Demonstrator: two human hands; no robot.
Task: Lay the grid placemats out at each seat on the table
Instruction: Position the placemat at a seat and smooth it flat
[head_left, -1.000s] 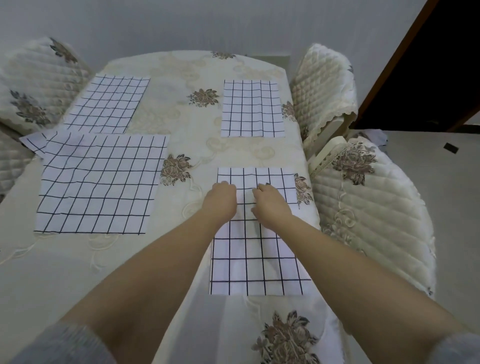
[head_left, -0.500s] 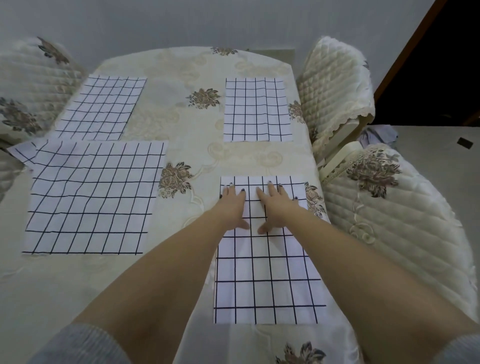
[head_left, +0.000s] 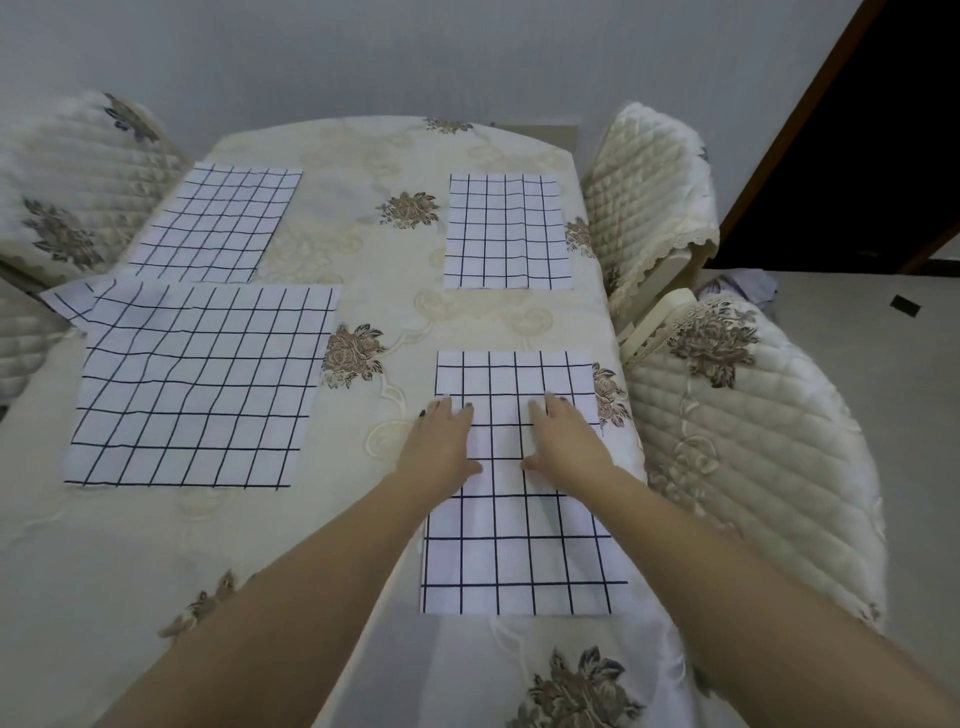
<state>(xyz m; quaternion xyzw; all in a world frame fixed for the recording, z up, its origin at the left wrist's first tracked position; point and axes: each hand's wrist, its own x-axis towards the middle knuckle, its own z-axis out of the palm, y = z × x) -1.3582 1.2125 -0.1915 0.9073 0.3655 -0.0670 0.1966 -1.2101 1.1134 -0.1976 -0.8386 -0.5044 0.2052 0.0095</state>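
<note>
Lying flat, fingers straight, left hand (head_left: 441, 442) and right hand (head_left: 567, 441) are pressing the near placemat (head_left: 519, 551) onto the floral-clothed counter (head_left: 374, 280).

A cream cloth (head_left: 363, 249) with brown flower prints (one near the middle, more at the edges) lies spread out. Quilted cream seats flank it: a near chair (head_left: 753, 467) and far chair (head_left: 649, 192) on the right, a left chair (head_left: 67, 197) opposite. Behind is a grey wall (head_left: 363, 52). At right, a dark doorway (head_left: 883, 130) meets a pale floor (head_left: 909, 415), where a small black object (head_left: 905, 305) lies.
</note>
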